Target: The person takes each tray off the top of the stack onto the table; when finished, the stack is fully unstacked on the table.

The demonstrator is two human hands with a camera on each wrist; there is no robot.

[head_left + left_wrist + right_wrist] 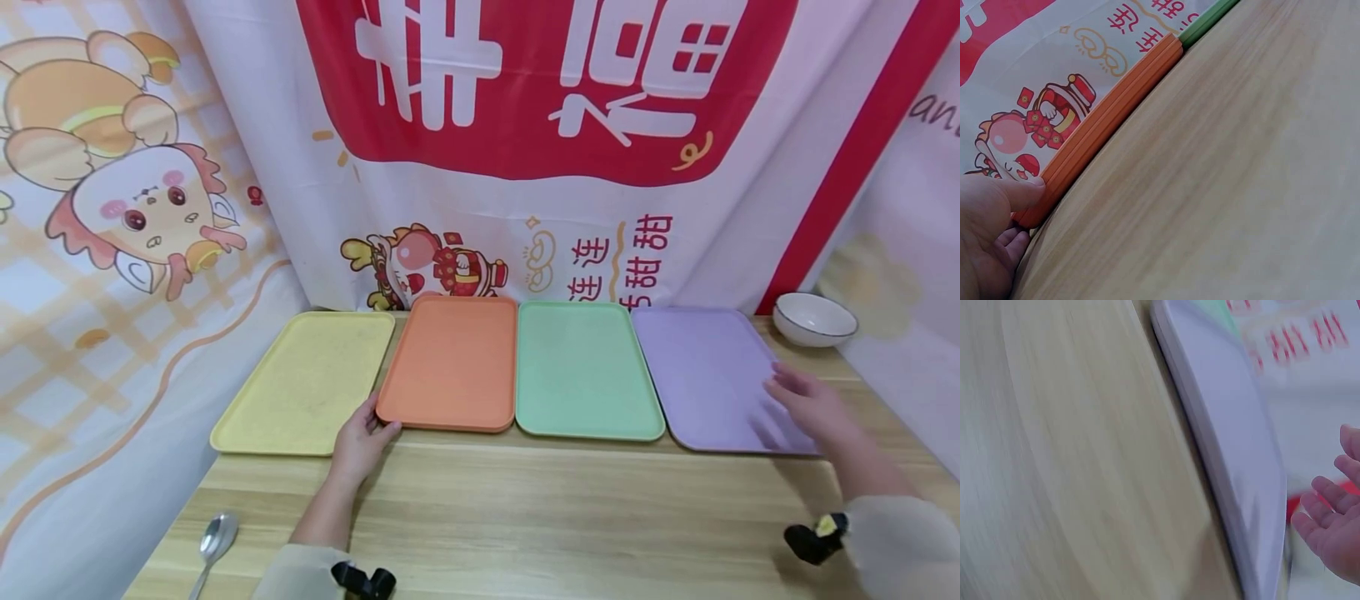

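My left hand (360, 446) grips the near left corner of an orange tray (453, 362). In the left wrist view the thumb (1021, 192) lies against the tray's side and the fingertips are tucked by its lower corner. My right hand (813, 404) hovers over the right side of a purple tray (705, 375), holding nothing. Its fingers (1329, 509) are spread and relaxed in the right wrist view. Between these two trays lies a green tray (588, 371), and a yellow tray (307, 383) sits left of the orange one, all in a row.
A white bowl (814, 320) with a dark rim stands at the back right, beyond the purple tray. Near the left edge of the wooden table (570, 525) lies a metal spoon (216, 540). Printed cloth (517, 200) hangs behind the trays and at both sides.
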